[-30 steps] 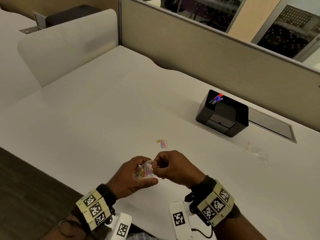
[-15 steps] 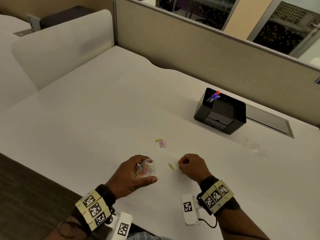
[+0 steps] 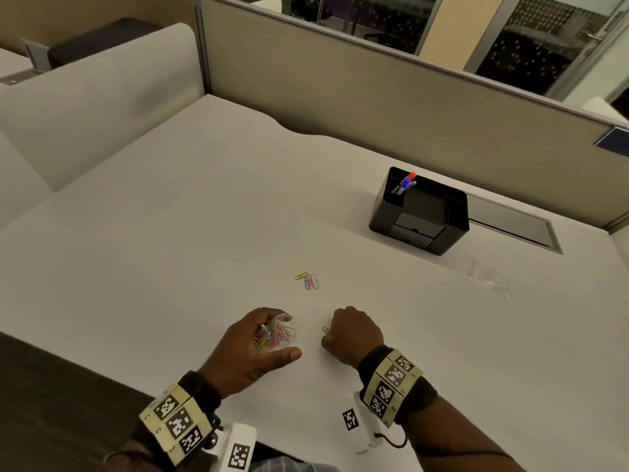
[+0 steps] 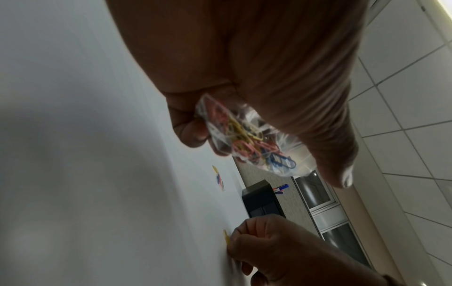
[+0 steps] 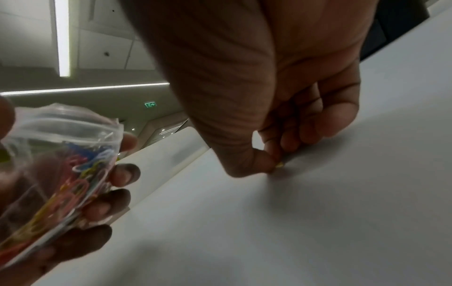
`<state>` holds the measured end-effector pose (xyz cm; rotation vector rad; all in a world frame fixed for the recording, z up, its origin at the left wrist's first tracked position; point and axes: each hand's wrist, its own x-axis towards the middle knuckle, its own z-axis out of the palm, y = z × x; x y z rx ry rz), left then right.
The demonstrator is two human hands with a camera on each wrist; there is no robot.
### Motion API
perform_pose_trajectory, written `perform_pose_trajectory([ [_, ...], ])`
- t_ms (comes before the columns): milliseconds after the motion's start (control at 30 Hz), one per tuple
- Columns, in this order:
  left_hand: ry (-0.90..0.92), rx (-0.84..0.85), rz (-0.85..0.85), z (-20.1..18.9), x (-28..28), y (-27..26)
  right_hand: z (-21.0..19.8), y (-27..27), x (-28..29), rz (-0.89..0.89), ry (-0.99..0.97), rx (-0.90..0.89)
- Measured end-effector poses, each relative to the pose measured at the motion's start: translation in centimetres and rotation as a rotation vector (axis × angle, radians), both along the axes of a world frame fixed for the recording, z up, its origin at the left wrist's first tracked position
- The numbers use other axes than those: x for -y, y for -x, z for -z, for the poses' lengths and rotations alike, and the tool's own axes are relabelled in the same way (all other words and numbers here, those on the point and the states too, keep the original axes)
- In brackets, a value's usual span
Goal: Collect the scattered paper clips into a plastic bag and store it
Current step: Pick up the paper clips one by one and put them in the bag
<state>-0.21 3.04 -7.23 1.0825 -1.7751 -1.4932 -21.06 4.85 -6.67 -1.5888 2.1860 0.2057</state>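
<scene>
My left hand (image 3: 258, 342) grips a small clear plastic bag (image 3: 277, 335) (image 4: 244, 135) (image 5: 61, 174) stuffed with coloured paper clips, held just above the white desk (image 3: 170, 233). To its right my right hand (image 3: 350, 335) is down on the desk, thumb and forefinger pinching a yellow paper clip (image 3: 325, 330) (image 5: 279, 165) (image 4: 226, 237) that lies on the surface. A small cluster of loose clips (image 3: 309, 281) (image 4: 219, 179), yellow, blue, pink and silver, lies a short way beyond both hands.
A black desk organiser (image 3: 420, 212) with pens (image 3: 405, 183) stands at the back right. An empty clear bag (image 3: 488, 277) lies right of it, near a metal cable flap (image 3: 510, 221). A grey partition (image 3: 374, 97) bounds the desk's far side.
My right hand left the bag's mouth, moved right and down to the desk, and now pinches the yellow clip there. The left hand kept the bag in place.
</scene>
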Motion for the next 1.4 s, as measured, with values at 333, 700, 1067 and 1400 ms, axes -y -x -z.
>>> perform_pose_trajectory([
  [333,-0.006,-0.001,-0.004,0.2,-0.2,0.2,-0.1,-0.3,-1.3,-0.096,0.116,-0.041],
  [700,0.002,0.015,0.001,0.4,-0.2,0.1,-4.1,-0.8,-1.4,0.112,0.296,0.599],
  [1067,0.019,0.017,0.027,0.3,-0.3,0.5,-6.1,-2.3,-1.5,-0.005,0.316,0.731],
  [1400,-0.027,0.0,-0.024,0.1,-0.5,-0.7,-0.8,2.0,3.6,0.305,0.325,0.509],
])
